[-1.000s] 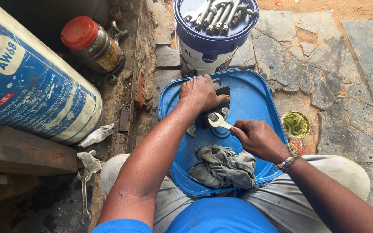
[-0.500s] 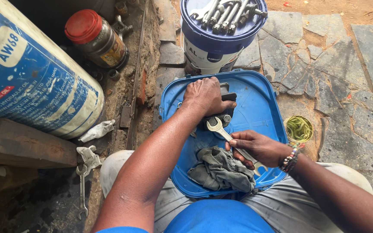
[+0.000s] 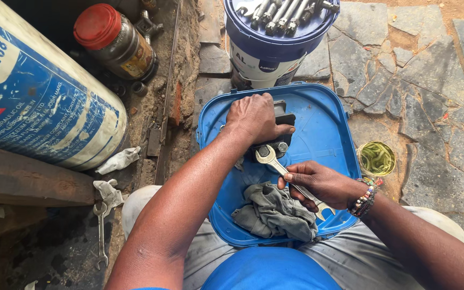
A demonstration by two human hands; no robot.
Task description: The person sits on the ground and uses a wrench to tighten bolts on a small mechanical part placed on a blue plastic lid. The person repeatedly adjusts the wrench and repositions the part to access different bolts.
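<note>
My left hand (image 3: 254, 117) presses down on a dark metal part (image 3: 281, 124) lying on a blue plastic lid (image 3: 323, 134) across my lap. My right hand (image 3: 318, 183) grips the shaft of a silver spanner (image 3: 281, 167). The spanner's ring end sits over a bolt on the dark part, just below my left hand. A crumpled grey rag (image 3: 275, 214) lies on the lid between my forearms, close to my right hand.
A blue bucket (image 3: 272, 53) topped with several spanners stands beyond the lid. A large blue drum (image 3: 33, 96) lies at left beside a red-capped jar (image 3: 116, 40). A loose spanner (image 3: 101, 231) lies on the ground at left. A small cup of greenish liquid (image 3: 377, 158) stands at right on stone paving.
My right hand has swung the spanner's handle down and toward me while its ring end stays on the bolt. My left hand keeps holding the dark part.
</note>
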